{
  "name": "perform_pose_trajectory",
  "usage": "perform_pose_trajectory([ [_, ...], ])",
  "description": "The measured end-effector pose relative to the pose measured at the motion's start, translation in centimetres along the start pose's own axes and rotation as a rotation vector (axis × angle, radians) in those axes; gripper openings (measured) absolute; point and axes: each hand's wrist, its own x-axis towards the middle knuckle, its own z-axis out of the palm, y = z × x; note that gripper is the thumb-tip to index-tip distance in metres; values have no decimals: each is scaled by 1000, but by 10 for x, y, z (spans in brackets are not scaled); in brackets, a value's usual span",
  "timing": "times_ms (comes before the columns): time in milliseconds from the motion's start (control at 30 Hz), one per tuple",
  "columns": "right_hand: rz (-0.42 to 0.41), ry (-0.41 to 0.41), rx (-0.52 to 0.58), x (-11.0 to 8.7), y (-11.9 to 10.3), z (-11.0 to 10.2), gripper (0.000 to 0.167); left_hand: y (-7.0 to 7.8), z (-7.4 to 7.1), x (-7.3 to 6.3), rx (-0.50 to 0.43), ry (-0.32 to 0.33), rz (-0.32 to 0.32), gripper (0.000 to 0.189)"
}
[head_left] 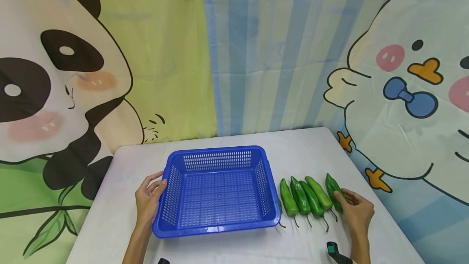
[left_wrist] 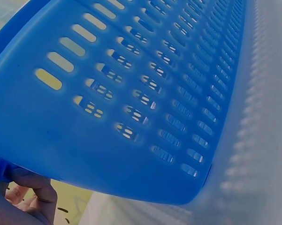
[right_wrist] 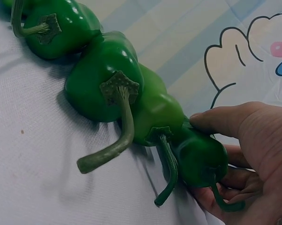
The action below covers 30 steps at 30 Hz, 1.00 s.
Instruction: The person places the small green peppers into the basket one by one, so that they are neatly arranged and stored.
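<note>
A blue plastic basket [head_left: 220, 229] with slotted walls and a lattice bottom is on the white table, nothing inside it. My left hand [head_left: 147, 201] grips its left rim, thumb on the rim; the left wrist view shows the fingers [left_wrist: 42, 187] curled at the edge beside the slotted wall [left_wrist: 61, 136]. To the basket's right lies a row of several green peppers [head_left: 301, 196], stems toward me. My right hand [head_left: 357, 213] holds the rightmost dark green pepper [head_left: 331, 184] between thumb and fingers. In the right wrist view that pepper [right_wrist: 201, 159] touches its lighter neighbour [right_wrist: 157, 105].
The basket's right side partly hides one more pepper [head_left: 280, 207]. The white table [head_left: 293, 150] ends at a back edge against curtains [head_left: 256, 52] printed with a panda and a white bird. Small dark device parts [head_left: 338, 254] show near my right wrist.
</note>
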Motion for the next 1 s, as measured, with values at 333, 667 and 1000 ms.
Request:
perform_pose_trajectory([
  [333,41,-8,17,-1,-3,-1,48,0,1,0,-11,5,8,38],
  [667,66,-37,89,1,-7,-1,51,1,1,0,-10,-1,-2,39],
  [1000,55,-50,124,0,-14,-2,51,-1,0,0,-26,-1,4,40],
])
